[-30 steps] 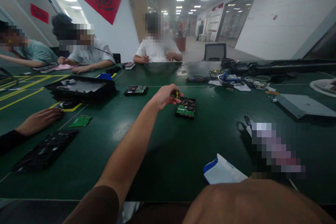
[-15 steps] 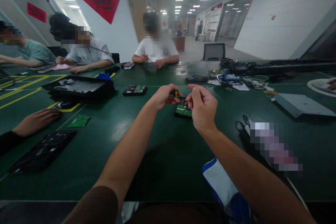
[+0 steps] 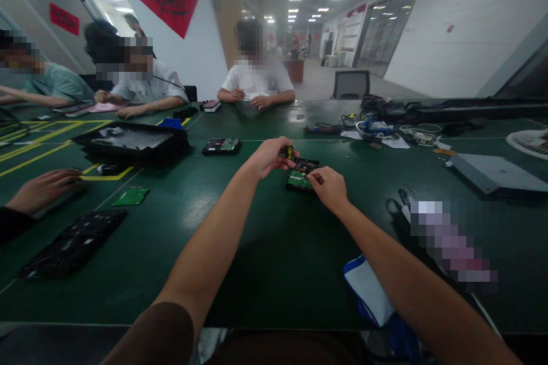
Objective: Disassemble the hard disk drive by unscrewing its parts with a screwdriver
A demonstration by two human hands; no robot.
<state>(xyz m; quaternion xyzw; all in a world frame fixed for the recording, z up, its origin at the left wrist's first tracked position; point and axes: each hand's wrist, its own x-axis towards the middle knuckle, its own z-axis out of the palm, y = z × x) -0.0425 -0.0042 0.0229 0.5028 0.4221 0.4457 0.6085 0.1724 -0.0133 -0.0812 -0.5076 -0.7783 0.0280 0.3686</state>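
My left hand (image 3: 268, 158) fingers pinching small yellow-black tool (image 3: 289, 151) at 11 o'clock of hard drive (image 3: 301, 174); right hand (image 3: 329, 187) fingers pressed together on drive's near edge, green counter (image 3: 265, 239) beneath

Head camera, single view: forward-down over green table (image 3: 265, 262), wide, arm's-length close.

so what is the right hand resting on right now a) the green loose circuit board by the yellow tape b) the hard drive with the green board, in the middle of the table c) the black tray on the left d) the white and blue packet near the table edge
b: the right hand has its fingertips on the near right corner of the hard drive, while the left hand holds a small black and yellow tool just above it.
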